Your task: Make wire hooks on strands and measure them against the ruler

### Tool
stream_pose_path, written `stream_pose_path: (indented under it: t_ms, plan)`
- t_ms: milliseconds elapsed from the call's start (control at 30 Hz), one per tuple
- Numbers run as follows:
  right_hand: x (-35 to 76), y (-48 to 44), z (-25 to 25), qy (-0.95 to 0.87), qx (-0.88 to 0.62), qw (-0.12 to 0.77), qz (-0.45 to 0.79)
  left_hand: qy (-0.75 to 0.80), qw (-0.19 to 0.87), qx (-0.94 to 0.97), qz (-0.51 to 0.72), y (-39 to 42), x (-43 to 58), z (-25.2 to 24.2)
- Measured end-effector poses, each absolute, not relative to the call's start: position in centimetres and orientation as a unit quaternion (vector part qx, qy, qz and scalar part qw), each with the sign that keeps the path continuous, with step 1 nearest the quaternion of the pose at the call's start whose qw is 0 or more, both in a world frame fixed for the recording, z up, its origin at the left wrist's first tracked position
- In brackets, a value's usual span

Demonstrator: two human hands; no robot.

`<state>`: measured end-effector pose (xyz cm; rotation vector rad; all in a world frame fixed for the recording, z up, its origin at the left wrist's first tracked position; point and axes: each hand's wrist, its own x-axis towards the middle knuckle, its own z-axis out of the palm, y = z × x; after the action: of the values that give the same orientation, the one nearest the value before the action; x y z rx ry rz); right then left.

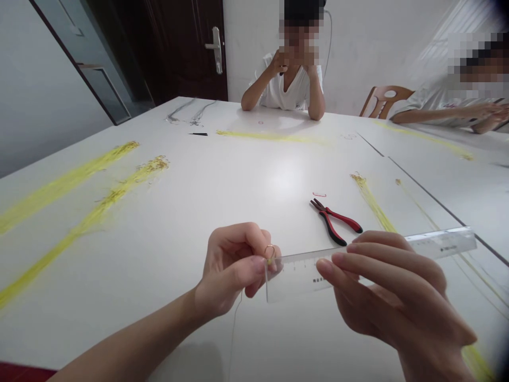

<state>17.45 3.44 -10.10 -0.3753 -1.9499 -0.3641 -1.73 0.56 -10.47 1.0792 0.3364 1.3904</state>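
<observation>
My left hand [238,265] is closed, with thumb and forefinger pinching a small gold fish hook [270,248] whose bend sticks up above the fingertips. A thin line [233,323] hangs down below this hand towards the table. In my right hand [389,286] is a clear plastic ruler [296,273], gripped between thumb and fingers. The ruler's left end lies against the hook and the left fingertips. Its far end reaches out to the right past my knuckles. Just beyond the right hand, pliers [328,215] with red and black handles lie on the table.
On the white table [222,185], bundles of yellow line with hooks at their ends lie at left [115,193], at the back [262,136] and at right [371,199]. Grey strands [194,111] lie far left. One person [284,87] sits opposite, another person [437,103] at right.
</observation>
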Motion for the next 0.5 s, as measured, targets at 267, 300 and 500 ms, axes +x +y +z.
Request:
stream_pose_path:
  t_ms: [267,300,500]
  plan:
    - [17.19,3.37,-10.23,-0.810,-0.162,0.543,-0.149,0.146,0.628,0.467,0.605,0.56,-1.82,-10.43]
    - [17.17,3.33,-10.25,-0.810,-0.163,0.543,-0.149,0.147,0.629,0.468,0.603,0.56,-1.85,-10.43]
    - [17.23,3.46,-10.24,-0.809,-0.171,0.541,-0.152,0.154,0.623,0.476,0.601,0.58,-1.89,-10.46]
